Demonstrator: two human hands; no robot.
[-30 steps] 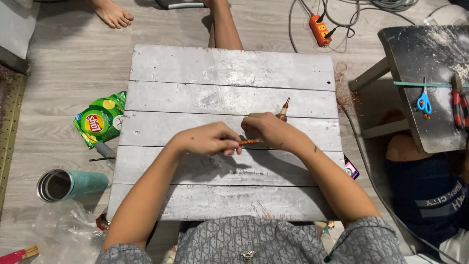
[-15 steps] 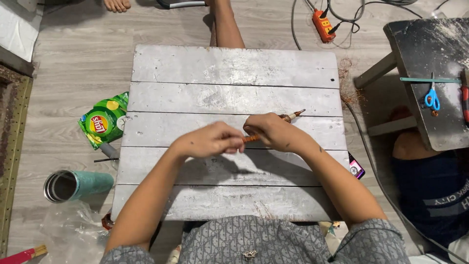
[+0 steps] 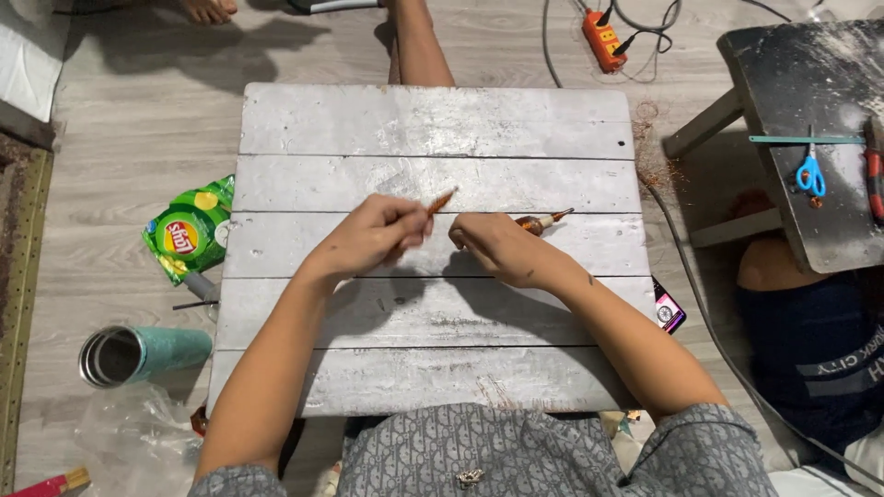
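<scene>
My left hand (image 3: 376, 236) is closed around a thin orange-brown stick (image 3: 441, 201) whose tip points up and to the right. My right hand (image 3: 490, 245) grips a soldering-iron-like tool (image 3: 543, 221) with a brown handle and a pale metal tip that points right. Both hands hover just above the middle of a low white-painted plank table (image 3: 433, 120). They are a short gap apart, not touching each other.
Left of the table lie a green snack bag (image 3: 184, 235) and a teal tumbler (image 3: 138, 354) on its side. An orange power strip (image 3: 605, 35) sits beyond the table. At right, a dark stool (image 3: 801, 83) carries blue scissors (image 3: 810, 175); another person (image 3: 810, 359) sits beneath it.
My hands have come apart: the left now carries the thin stick away to the left, while the right keeps the brown-handled tool, its tip now pointing right.
</scene>
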